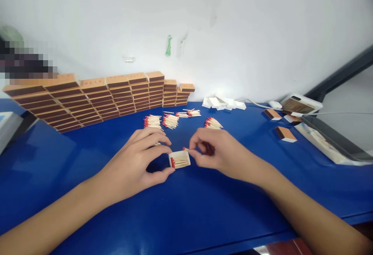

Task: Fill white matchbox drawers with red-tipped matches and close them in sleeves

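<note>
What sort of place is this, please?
Probably an indoor workspace: a shiny blue table against a white wall, with stacked orange-and-brown rectangular matchboxes and red-tipped wooden matches.

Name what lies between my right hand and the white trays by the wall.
A pile of red-headed matches lies there on the blue tabletop, in the head view.

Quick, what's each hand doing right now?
Left hand: closed on the left end of the white tray.
Right hand: closed, pinching a red-tipped match.
</note>
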The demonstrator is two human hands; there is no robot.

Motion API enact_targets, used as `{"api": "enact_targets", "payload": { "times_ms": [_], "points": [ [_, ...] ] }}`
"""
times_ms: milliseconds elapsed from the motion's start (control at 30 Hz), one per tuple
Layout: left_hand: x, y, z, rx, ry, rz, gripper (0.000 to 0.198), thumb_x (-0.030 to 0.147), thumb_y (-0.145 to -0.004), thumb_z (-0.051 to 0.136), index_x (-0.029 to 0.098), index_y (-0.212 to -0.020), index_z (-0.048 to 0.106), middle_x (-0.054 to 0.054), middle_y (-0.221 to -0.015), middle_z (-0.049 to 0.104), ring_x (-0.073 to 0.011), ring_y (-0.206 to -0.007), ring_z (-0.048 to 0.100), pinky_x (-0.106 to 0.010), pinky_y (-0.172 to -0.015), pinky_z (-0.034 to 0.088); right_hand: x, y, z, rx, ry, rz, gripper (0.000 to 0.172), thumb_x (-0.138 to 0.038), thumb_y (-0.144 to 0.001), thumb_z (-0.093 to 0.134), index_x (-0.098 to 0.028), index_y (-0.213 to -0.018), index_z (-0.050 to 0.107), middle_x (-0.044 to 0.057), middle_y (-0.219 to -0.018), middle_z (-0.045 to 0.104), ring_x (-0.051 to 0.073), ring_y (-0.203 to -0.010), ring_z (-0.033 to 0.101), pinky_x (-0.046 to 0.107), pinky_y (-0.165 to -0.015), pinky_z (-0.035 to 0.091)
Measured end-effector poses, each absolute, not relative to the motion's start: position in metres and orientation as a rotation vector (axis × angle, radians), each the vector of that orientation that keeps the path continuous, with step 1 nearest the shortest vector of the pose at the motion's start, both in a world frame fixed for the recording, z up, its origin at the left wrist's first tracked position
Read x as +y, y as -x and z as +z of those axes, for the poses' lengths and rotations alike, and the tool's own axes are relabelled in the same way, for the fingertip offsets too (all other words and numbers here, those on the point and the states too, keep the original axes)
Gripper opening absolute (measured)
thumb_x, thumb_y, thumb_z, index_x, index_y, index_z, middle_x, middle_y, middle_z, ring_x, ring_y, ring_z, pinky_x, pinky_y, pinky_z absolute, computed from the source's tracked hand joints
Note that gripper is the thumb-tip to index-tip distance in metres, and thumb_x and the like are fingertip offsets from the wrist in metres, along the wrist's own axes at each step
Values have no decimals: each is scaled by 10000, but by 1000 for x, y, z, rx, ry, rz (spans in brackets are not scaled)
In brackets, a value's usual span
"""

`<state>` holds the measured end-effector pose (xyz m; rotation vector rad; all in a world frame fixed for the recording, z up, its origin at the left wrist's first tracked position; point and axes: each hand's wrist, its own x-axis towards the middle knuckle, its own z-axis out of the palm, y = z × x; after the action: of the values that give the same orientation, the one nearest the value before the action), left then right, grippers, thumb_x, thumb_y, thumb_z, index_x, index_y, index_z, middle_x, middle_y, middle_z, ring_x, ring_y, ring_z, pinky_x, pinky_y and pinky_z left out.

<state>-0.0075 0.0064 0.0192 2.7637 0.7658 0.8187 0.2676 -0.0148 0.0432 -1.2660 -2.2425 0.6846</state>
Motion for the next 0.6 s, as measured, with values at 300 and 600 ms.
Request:
{"api": "enact_targets", "payload": {
  "times_ms": [300,600],
  "points": [
    [6,5,19,757,-2760,831,124,271,-963,751,230,-1080,743,-73,-1225,738,-270,-1258,622,-466,-1084,513,-20,-249,22,-2404,1177,456,84,-120,-936,674,-198,-952,647,-7,-858,637,114,-657,525,253,-636,371],
    [8,6,19,758,-2761,823,148,277,-952,774,226,-1088,748,-63,-1222,735,-267,-1256,624,-471,-1092,507,-17,-263,36,-2445,1216,396,94,-197,-1029,610,-204,-1064,696,28,-922,684,149,-738,593,280,-690,420]
  ]
}}
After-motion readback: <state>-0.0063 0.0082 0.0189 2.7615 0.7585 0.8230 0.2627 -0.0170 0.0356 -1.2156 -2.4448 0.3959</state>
